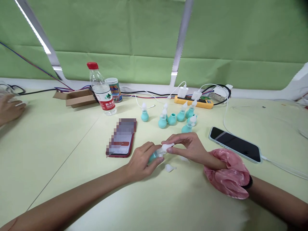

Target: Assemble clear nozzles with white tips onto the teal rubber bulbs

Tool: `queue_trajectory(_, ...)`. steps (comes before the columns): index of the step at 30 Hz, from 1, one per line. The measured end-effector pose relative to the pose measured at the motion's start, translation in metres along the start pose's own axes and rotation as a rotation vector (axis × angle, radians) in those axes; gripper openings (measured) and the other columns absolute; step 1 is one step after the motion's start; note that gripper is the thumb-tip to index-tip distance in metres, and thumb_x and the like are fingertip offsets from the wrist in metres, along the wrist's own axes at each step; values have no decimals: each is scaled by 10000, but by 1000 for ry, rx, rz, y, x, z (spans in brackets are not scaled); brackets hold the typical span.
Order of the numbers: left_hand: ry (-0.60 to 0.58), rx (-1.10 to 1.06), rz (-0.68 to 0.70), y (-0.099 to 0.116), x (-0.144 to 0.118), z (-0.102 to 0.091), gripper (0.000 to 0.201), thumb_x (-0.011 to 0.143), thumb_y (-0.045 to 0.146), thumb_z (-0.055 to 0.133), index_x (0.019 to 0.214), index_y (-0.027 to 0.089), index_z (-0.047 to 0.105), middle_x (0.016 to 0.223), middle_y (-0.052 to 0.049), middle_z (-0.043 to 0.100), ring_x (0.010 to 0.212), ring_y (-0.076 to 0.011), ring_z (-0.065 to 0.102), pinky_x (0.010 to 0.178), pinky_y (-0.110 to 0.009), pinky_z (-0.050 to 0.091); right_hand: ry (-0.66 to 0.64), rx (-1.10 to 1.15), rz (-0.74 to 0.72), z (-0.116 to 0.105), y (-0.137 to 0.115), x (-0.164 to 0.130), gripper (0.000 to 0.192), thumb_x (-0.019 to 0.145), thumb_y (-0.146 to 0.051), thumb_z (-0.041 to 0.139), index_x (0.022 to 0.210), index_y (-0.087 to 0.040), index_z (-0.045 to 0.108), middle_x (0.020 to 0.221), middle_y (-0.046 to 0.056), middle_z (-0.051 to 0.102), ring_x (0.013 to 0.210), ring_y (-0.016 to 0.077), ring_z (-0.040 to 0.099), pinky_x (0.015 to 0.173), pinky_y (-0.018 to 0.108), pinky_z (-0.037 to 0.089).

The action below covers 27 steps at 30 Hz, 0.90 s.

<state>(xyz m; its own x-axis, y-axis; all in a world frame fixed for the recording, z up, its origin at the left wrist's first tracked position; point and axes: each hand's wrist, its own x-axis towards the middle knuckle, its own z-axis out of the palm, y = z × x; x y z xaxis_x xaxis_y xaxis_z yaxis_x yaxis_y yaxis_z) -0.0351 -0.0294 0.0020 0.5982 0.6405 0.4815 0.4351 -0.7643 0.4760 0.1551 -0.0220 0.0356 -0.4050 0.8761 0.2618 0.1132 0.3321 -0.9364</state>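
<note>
My left hand (143, 160) is closed around the teal squeeze bulb (152, 157) of what looks like a nasal aspirator, tilted toward the right. A clear collar (159, 152) sits on the bulb's mouth. Between thumb and fingers, my right hand (186, 146) pinches a white soft nozzle tip (167, 147), which touches the collar's end; how far it is seated cannot be told. A loose white tip (169, 167) lies on the table below my hands. Another pale piece (184, 158) is partly hidden beneath my right hand.
Beyond my hands stand several aspirators (162, 121) and an uncapped teal bulb (172, 119). A red phone (122, 138) lies left, a charging phone (234, 144) right. Behind are a water bottle (102, 89), a can (114, 89), a cardboard box (81, 98) and a power strip (193, 102). Another person's hand (11, 109) shows far left.
</note>
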Motion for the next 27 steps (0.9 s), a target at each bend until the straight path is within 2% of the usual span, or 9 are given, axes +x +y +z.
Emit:
queue_trajectory(6,64,5,-32,-3,1,0,195,830,272,420,879,114,523,660,-35,483,608,-139,446,536,-250,369,30,-45,31,-1,2,0,134,607,-227,688,735,-189,679,783,40,684,739,191,634,669,313,528)
queue_trajectory(13,74,41,-8,-4,2,1,214,816,271,437,878,98,546,629,-36,482,569,-132,441,516,-245,367,37,135,200,3,11,1,166,586,-277,698,681,-162,626,814,51,685,746,191,643,685,307,517)
queue_trajectory(21,81,109,21,-5,0,3,215,799,259,461,900,96,560,620,-38,505,549,-127,458,502,-235,376,-36,65,263,0,14,4,321,517,-415,711,666,-146,618,513,0,636,570,163,615,554,279,489)
queue_trajectory(24,95,139,23,-4,0,3,202,804,258,450,886,112,562,615,-32,505,538,-123,461,492,-227,374,-24,83,291,2,16,4,326,513,-421,712,635,-140,600,512,2,637,544,153,610,537,266,477)
queue_trajectory(27,84,159,42,-3,0,3,190,809,252,437,873,121,559,615,-31,507,536,-124,465,488,-226,374,-15,143,320,4,17,3,301,537,-401,704,619,-138,583,546,15,655,593,165,631,592,276,485)
